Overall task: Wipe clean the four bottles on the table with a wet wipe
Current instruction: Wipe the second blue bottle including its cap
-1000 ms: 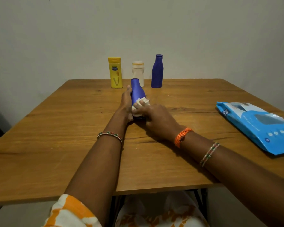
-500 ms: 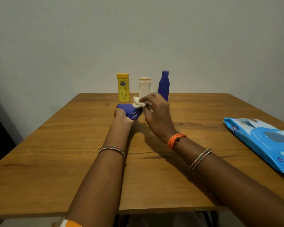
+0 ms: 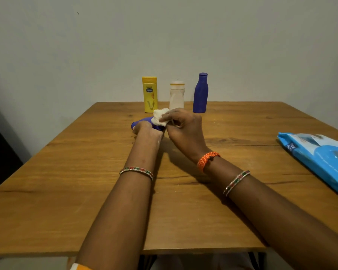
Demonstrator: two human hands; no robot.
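Currently four bottles on the wooden table (image 3: 70, 191): three upright in a row along the far edge, one in hand. Row from left to right: one yellow bottle (image 3: 149, 94), one white bottle (image 3: 176, 95), one tall blue bottle (image 3: 200, 93), each apart from its neighbour. Fourth, the held blue bottle (image 3: 144, 121), is tipped over roughly sideways, just in front of the row near the table's far middle; one end pokes out left of the hand, the rest is covered. Left hand (image 3: 147, 131) grips it from the near side, fingers curled round the body. One wet wipe (image 3: 160, 117), white and bunched, sits on top of the held bottle's right part. Right hand (image 3: 183, 129) pinches the wipe between thumb and fingertips, remaining fingers curled in narrow, pressing it against the bottle. One blue wipes pack (image 3: 318, 160) lies flat at the right edge, well apart from both hands. Two beaded bangles, one per forearm: left bangle (image 3: 136, 171), right bangle (image 3: 236, 182). One orange braided band (image 3: 208, 159) on the right wrist.
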